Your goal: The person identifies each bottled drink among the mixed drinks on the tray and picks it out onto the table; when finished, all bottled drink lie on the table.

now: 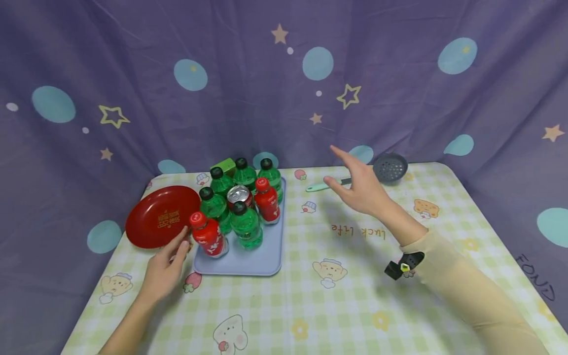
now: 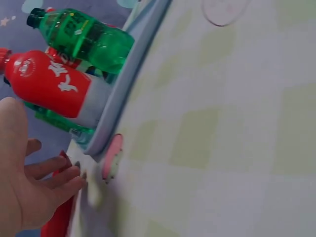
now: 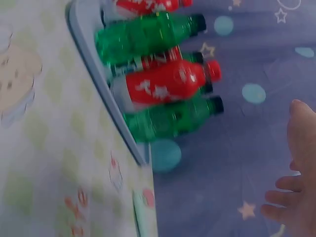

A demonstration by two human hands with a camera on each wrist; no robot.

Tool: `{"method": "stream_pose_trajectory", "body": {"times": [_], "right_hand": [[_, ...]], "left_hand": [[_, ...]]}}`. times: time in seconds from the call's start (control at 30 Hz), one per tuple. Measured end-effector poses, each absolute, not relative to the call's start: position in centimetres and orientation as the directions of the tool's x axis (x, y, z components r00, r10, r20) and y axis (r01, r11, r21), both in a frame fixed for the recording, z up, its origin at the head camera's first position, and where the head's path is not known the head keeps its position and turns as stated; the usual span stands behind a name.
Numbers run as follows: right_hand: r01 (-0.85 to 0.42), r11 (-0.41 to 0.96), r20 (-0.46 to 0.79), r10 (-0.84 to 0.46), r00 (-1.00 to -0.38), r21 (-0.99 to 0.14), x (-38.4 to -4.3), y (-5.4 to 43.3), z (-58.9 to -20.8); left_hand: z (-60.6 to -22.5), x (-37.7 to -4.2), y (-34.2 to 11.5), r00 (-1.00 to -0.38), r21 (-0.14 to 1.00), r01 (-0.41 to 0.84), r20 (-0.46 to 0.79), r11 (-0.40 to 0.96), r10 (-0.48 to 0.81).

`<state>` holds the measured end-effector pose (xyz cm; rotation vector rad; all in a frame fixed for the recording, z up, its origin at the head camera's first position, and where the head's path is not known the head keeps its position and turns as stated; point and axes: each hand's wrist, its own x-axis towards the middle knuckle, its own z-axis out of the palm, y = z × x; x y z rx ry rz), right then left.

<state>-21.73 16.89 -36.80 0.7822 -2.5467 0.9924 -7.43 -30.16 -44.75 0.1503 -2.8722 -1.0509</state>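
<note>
- Head view, left: plate [image 1: 144, 222]
- Lower left: left hand [image 1: 163, 273], empty, fingers loosely extended, near plate
- Left of centre: tray [image 1: 270, 254] bearing bottles [image 1: 246, 230], can [image 1: 239, 195]
- Right of centre: right hand [image 1: 363, 187], empty, fingers extended
- Farther right: skimmer [image 1: 390, 168]

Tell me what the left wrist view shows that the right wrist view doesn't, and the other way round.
Only the left wrist view: the left hand and part of the red plate.
Only the right wrist view: the right hand and a stretch of mint-green handle.
Both: the tray, a red-capped bottle, green bottles, the checked tablecloth and the purple curtain.
</note>
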Motion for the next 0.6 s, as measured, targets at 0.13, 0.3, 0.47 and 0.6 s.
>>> {"method": "stream_pose_trajectory", "body": {"times": [0.13, 0.3, 0.47, 0.6], "right_hand": [[-0.603, 0.565, 0.451, -0.402, -0.797, -0.563, -21.7, 14.6, -37.5], [-0.639, 0.491, 0.465, -0.44, -0.768, -0.592, -21.9, 11.9, -38.3], [-0.659, 0.441, 0.469, -0.47, -0.748, -0.609, -22.0, 9.5, -38.7], [-0.66, 0.408, 0.47, -0.476, -0.743, -0.63, -22.1, 7.9, -39.0]], "left_hand": [[-45.5, -7.2, -29.9, -0.995, 0.653, -0.006, 0.069, 0.757, -0.067], [-46.3, -7.0, -29.9, -0.998, 0.638, 0.023, 0.065, 0.77, -0.024], [-46.7, -7.1, -29.6, -0.999, 0.579, 0.024, 0.053, 0.815, -0.008], [-46.9, -7.2, -29.3, -0.997, 0.552, 0.045, 0.077, 0.833, 0.003]]}}
